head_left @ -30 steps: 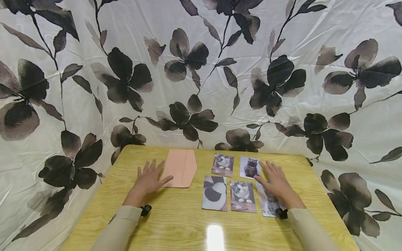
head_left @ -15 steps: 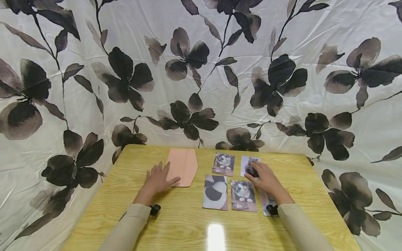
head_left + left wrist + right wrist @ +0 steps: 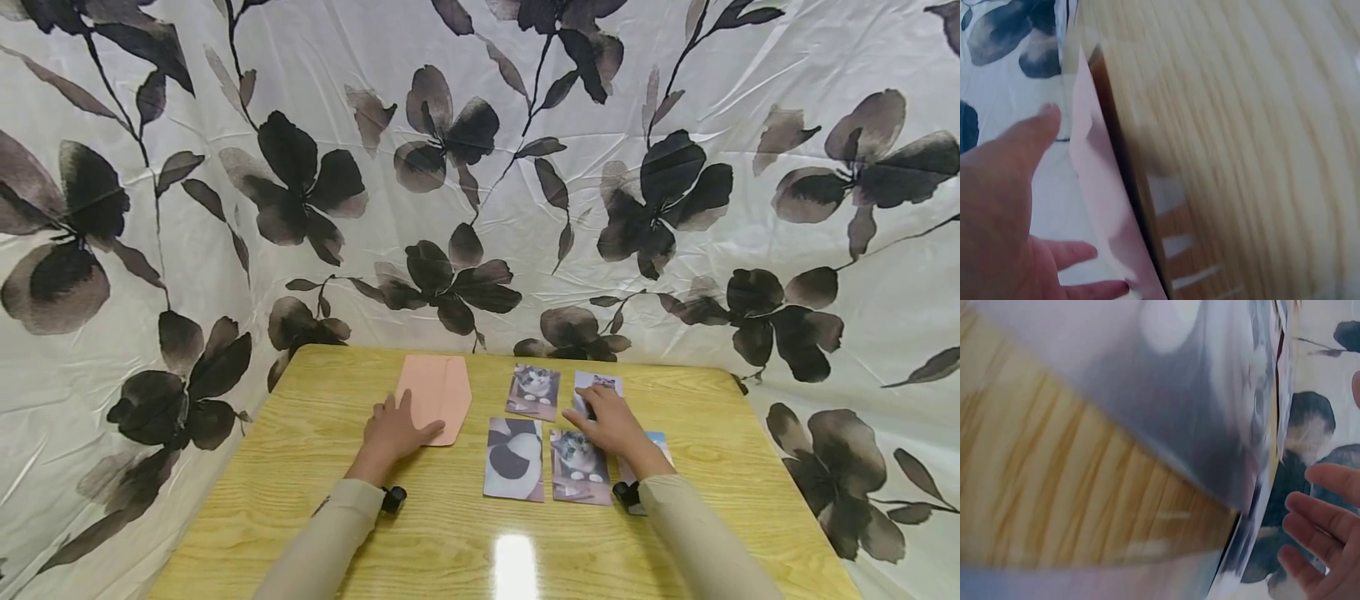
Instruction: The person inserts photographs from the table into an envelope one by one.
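The left hand (image 3: 393, 432) was over the left side of the envelope (image 3: 444, 392), which lay near the far edge of the tabletop (image 3: 427, 542), toward the far left corner; its grip was apart. The right hand (image 3: 611, 421), grip also apart, was over the far card (image 3: 598, 379) nearer the right edge, contact unclear. Beside that lay another far card (image 3: 532, 392); three near cards (image 3: 513, 460) sat closer to the near edge.

One flat pink paper envelope (image 3: 444, 398) lies toward eleven o'clock on one yellow wood-grain bench (image 3: 427, 542); around two o'clock lie five rectangular picture cards (image 3: 513, 462), two far and three near.
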### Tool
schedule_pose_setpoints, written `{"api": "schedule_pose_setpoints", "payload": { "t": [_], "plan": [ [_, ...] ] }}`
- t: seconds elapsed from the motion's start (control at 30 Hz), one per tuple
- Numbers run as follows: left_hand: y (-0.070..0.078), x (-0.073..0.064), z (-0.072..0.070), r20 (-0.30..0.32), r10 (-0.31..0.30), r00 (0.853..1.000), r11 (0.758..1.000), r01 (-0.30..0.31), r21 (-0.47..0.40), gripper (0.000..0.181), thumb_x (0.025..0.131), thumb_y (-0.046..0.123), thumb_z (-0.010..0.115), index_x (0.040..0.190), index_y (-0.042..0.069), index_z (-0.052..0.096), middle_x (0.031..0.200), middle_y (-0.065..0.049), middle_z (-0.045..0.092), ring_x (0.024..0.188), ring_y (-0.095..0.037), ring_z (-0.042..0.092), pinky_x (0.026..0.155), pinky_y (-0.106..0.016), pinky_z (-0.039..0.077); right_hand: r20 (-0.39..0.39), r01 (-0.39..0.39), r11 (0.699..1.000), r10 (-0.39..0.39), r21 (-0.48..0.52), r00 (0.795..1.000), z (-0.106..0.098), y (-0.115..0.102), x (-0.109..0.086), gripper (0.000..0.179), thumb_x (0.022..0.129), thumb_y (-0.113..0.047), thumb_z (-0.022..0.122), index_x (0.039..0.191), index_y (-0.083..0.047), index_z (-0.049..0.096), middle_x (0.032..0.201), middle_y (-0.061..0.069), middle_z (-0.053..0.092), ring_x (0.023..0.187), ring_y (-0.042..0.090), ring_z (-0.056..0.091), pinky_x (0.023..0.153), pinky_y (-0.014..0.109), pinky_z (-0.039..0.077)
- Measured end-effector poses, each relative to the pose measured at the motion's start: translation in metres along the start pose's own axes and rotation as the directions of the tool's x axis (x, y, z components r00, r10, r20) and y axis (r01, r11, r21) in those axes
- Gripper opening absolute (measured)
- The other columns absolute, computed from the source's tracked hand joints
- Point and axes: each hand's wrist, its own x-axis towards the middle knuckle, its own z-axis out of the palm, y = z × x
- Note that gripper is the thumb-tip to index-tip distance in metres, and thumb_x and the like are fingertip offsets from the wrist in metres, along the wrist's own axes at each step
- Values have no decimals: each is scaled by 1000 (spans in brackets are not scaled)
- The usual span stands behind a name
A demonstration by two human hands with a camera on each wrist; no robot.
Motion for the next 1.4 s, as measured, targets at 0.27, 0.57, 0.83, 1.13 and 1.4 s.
{"api": "schedule_pose_setpoints", "payload": {
  "t": [0.27,0.57,0.83,1.13,1.4],
  "plan": [
    [13,-1,4,-71,-39,997,998,43,45,111,94,67,71,156,-17,33,141,-38,46,133,-54,44,106,-63,45,-14,24,998,-25,-54,1000,11,-10,13,57,106,-46,67,136,2,68,129,24,66,129,47,56,111,67,40],
    [17,-1,6,-97,-75,992,988,87,126,109,90,67,76,143,-22,42,125,-33,49,117,-45,49,100,-55,48,-10,-11,996,10,-84,1000,18,-17,21,40,104,-43,70,114,-5,75,106,12,65,97,31,56,90,56,44],
    [17,1,6,-114,-99,989,984,115,138,111,87,69,78,139,-24,45,117,-32,48,109,-42,49,95,-52,49,-4,-76,997,76,-18,997,24,-23,31,37,101,-43,75,102,-6,73,98,8,62,94,29,54,98,61,44],
    [15,3,4,-106,-137,985,980,150,133,112,84,72,79,135,-23,48,116,-36,49,107,-44,50,94,-52,47,-43,-204,979,203,-18,978,32,-31,37,48,96,-54,77,93,-7,68,93,8,62,92,32,53,97,60,43],
    [14,7,2,-92,-194,977,974,203,102,113,80,72,82,134,-21,48,118,-38,51,112,-49,52,92,-52,47,-70,-318,947,314,-54,947,39,-42,42,62,91,-68,75,68,-12,60,79,7,56,85,35,53,96,61,42]
  ]
}}
